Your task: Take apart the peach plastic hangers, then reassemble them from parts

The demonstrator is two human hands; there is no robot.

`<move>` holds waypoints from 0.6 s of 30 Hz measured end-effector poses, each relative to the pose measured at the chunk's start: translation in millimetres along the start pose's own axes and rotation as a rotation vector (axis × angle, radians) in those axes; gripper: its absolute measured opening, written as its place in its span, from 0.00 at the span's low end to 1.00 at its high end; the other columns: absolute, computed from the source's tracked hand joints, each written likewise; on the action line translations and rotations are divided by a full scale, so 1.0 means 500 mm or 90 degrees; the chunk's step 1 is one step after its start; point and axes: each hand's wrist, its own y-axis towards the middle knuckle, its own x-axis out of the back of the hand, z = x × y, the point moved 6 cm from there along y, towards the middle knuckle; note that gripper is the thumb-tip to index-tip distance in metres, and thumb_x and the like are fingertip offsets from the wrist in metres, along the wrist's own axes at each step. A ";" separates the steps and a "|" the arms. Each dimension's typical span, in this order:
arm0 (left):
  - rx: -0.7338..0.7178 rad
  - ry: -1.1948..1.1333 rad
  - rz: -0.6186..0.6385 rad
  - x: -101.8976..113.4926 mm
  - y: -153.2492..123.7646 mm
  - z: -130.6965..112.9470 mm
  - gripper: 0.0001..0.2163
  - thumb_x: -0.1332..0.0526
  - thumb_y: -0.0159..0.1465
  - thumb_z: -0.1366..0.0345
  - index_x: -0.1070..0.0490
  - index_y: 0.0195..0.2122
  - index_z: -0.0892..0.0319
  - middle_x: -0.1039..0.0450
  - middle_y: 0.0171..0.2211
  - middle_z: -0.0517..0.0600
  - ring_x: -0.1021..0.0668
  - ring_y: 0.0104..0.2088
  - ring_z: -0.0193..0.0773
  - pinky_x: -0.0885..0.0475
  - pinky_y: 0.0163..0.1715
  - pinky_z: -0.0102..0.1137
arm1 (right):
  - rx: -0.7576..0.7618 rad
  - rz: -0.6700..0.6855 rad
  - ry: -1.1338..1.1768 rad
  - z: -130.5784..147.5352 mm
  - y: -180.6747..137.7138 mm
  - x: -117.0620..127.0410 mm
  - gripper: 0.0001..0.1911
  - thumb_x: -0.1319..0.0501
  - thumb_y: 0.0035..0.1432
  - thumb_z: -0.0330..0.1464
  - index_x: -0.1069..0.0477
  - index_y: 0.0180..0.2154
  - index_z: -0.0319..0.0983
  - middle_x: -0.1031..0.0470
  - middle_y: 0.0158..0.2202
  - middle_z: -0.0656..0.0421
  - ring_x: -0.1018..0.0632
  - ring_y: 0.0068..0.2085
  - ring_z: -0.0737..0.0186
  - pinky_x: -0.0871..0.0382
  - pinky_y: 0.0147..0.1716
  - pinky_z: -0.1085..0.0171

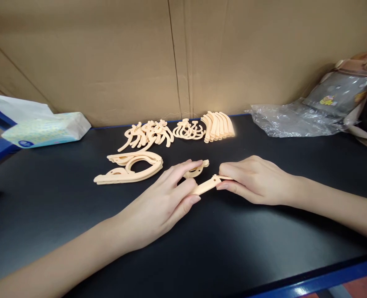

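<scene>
Over the black table my left hand point(173, 192) is closed on a cream plastic folding hanger point(205, 187), thumb along the near side of its arm. My right hand point(253, 180) pinches a thin part at the hanger's right end, by a small round pivot. A ring-shaped part point(195, 170) of the same colour shows just beyond my left fingers; whether it joins the held piece I cannot tell. Left of my hands lie stacked folded hangers point(140, 176). Farther back are loose curved arms point(149, 134), a cluster of hooks point(188, 129) and a row of curved arms point(219, 125).
A tissue pack point(49, 129) stands at the back left. Crumpled clear plastic point(290, 120) lies at the back right beside a bag point(338, 93). A cardboard wall point(118, 58) rises behind the black table point(202, 256), whose front edge point(326, 281) is blue.
</scene>
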 end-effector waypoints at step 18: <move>0.014 0.001 0.037 -0.001 -0.001 -0.002 0.10 0.53 0.71 0.66 0.34 0.35 0.58 0.46 0.64 0.50 0.43 0.65 0.39 0.41 0.62 0.35 | 0.162 -0.131 -0.355 0.040 -0.005 0.017 0.20 0.55 0.69 0.36 0.36 0.26 0.39 0.35 0.22 0.62 0.35 0.21 0.67 0.47 0.22 0.64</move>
